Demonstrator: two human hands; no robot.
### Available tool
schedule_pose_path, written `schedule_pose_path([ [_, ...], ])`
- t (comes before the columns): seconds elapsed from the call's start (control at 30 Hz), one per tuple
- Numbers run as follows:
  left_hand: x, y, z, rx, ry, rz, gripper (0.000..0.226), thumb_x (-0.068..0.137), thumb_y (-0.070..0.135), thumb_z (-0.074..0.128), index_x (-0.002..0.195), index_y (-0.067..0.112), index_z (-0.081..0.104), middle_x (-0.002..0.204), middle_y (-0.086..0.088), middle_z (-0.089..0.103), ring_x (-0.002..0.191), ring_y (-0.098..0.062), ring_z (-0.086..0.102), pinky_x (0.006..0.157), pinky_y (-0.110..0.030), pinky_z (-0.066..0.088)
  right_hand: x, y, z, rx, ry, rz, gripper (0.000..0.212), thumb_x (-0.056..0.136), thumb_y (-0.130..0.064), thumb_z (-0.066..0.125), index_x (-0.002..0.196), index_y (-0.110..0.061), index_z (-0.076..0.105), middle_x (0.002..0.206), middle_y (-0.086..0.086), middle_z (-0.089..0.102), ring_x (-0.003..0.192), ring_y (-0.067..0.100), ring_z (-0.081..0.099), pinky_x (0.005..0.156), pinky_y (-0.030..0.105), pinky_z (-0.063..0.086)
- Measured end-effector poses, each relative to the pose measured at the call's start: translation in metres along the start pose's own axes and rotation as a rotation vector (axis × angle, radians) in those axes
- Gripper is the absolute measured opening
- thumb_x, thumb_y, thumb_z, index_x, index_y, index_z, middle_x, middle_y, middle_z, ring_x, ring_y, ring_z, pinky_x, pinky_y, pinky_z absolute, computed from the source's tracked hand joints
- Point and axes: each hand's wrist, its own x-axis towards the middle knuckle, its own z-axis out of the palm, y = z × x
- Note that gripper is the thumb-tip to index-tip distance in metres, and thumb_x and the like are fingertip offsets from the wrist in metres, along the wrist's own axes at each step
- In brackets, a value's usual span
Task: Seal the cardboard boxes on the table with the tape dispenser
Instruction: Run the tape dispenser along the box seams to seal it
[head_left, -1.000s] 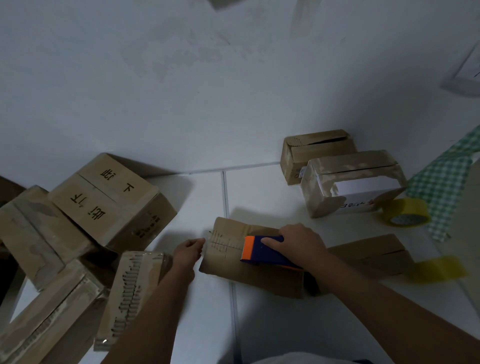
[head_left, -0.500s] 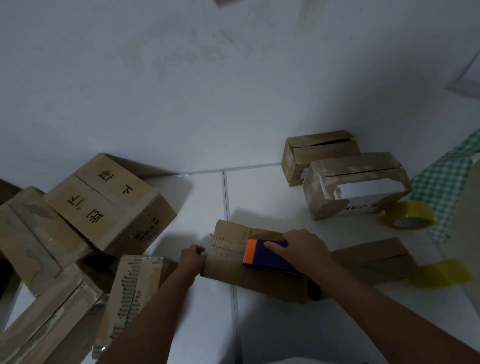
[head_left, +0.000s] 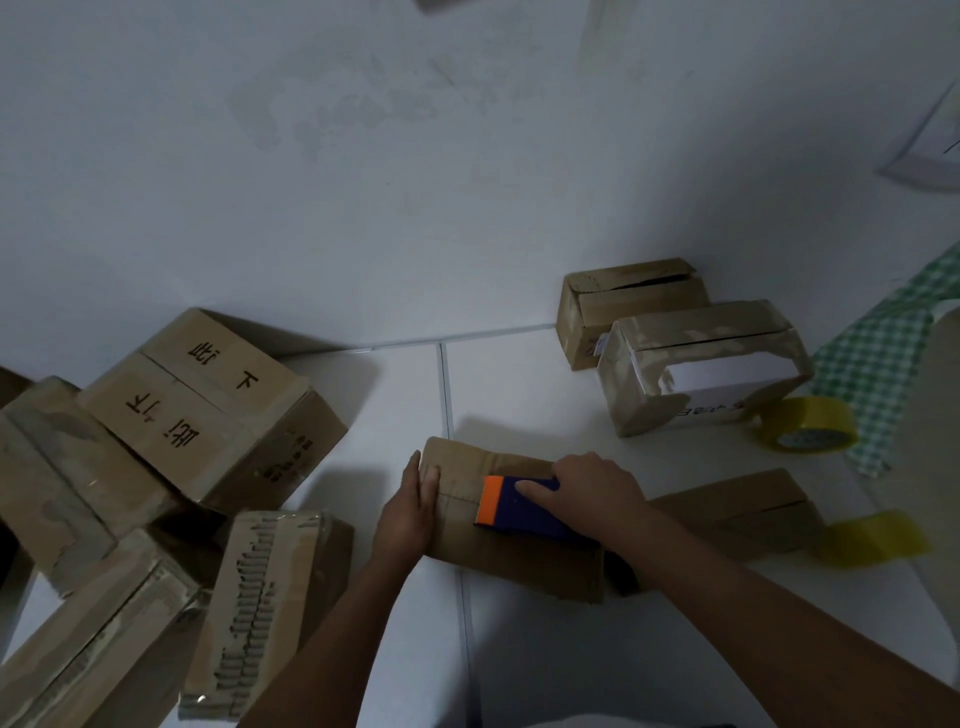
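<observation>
White tabletop (head_left: 519, 649) against a bare wall lies in dim light; stacked boxes (head_left: 156, 441) at left run off the edge. Centre, the worn cardboard box (head_left: 519, 556) lies flat, its top partly hidden by the blue-and-orange tape dispenser (head_left: 519, 506). The right hand (head_left: 597, 488) grips the dispenser, forefinger extended, while the left hand (head_left: 410, 506) presses flat-fingered on the box's end.

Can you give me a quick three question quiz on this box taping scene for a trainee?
1. True or false: the right hand holds the blue and orange tape dispenser on the flat brown cardboard box.
2. What does the left hand touch? A) the yellow tape roll B) the box's left end C) the green checked cloth
3. Fill in: the yellow tape roll lies beside the box with the ___ label.

Key: 1 true; 2 B; 3 white
</observation>
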Motion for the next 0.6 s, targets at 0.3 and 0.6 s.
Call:
schedule_pose_path([
  [0.3, 0.025, -0.004, -0.015, 0.051, -0.050, 0.029, 0.059, 0.101, 0.058, 0.026, 0.155, 0.033, 0.021, 0.141, -0.018, 0.053, 0.122, -0.035, 0.054, 0.099, -0.042, 0.043, -0.007, -0.012, 0.001, -0.028, -0.016, -0.007, 0.056, 0.092, -0.067, 0.038, 0.082, -0.014, 0.052, 0.076, 0.000, 0.049, 0.073, 0.018, 0.051, 0.066, 0.029, 0.039],
  [0.6, 0.027, -0.005, -0.014, 0.130, -0.019, 0.034, 0.055, 0.104, 0.051, 0.028, 0.152, 0.024, 0.031, 0.138, -0.020, 0.054, 0.123, -0.040, 0.052, 0.098, -0.043, 0.040, -0.043, 0.082, 0.004, 0.031, -0.046, 0.090, 0.065, 0.088, -0.072, 0.040, 0.079, -0.013, 0.065, 0.067, 0.001, 0.056, 0.060, 0.014, 0.054, 0.057, 0.026, 0.041],
])
